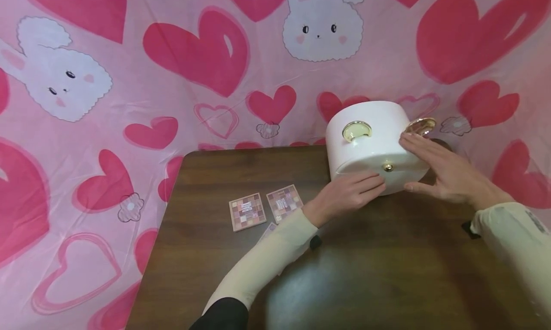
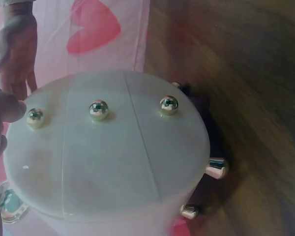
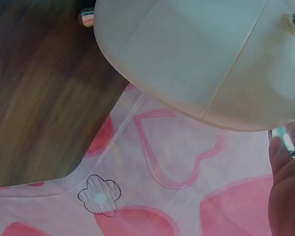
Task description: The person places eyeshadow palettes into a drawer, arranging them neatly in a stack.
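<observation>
A white rounded box [image 1: 366,124] with gold ear-shaped handles on top stands at the table's back right. In the left wrist view its front face [image 2: 103,167] shows seams between panels, three round gold knobs [image 2: 99,110] and gold feet [image 2: 216,167]. My left hand [image 1: 355,190] is at the front of the box, fingers together and slightly bent, overlapping it below the knob. My right hand [image 1: 443,170] lies along its right side, fingers extended up to the right gold handle [image 1: 421,126], thumb apart by the lower front.
Two square makeup palettes [image 1: 247,212] with grid-patterned covers lie left of the box on the brown table [image 1: 206,177]. A third palette [image 1: 268,230] is mostly hidden under my left forearm. A pink heart-and-bunny cloth [image 1: 172,95] hangs directly behind the table.
</observation>
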Demonstrator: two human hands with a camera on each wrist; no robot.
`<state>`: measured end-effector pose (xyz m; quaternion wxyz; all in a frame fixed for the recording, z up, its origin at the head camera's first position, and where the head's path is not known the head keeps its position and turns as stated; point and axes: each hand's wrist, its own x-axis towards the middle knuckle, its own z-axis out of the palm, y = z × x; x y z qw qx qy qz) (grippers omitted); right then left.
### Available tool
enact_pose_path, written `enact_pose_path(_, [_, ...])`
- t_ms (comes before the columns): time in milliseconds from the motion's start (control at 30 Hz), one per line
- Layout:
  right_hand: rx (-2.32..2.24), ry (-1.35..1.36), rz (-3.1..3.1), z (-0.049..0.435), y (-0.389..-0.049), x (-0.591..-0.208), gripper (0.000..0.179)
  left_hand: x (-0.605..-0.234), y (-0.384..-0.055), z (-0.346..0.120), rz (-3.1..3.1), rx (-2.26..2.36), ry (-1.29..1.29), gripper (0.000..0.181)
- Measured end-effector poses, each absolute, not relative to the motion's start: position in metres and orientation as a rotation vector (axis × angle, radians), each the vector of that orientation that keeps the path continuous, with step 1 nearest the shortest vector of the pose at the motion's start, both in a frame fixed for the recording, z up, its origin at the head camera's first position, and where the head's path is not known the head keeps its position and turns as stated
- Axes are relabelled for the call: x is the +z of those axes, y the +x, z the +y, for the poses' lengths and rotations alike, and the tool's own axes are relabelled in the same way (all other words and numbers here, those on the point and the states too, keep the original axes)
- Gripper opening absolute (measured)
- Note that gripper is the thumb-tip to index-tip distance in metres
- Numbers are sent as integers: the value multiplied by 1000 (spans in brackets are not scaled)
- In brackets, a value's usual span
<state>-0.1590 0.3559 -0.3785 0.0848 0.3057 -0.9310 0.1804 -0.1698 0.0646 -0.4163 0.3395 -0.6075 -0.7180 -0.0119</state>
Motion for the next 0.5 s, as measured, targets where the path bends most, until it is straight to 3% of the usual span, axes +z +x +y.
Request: enact_pose_path(500, [613,1016,-2679,357,-161,-380,104,-413,-192,97,-1836,151,-1594,39])
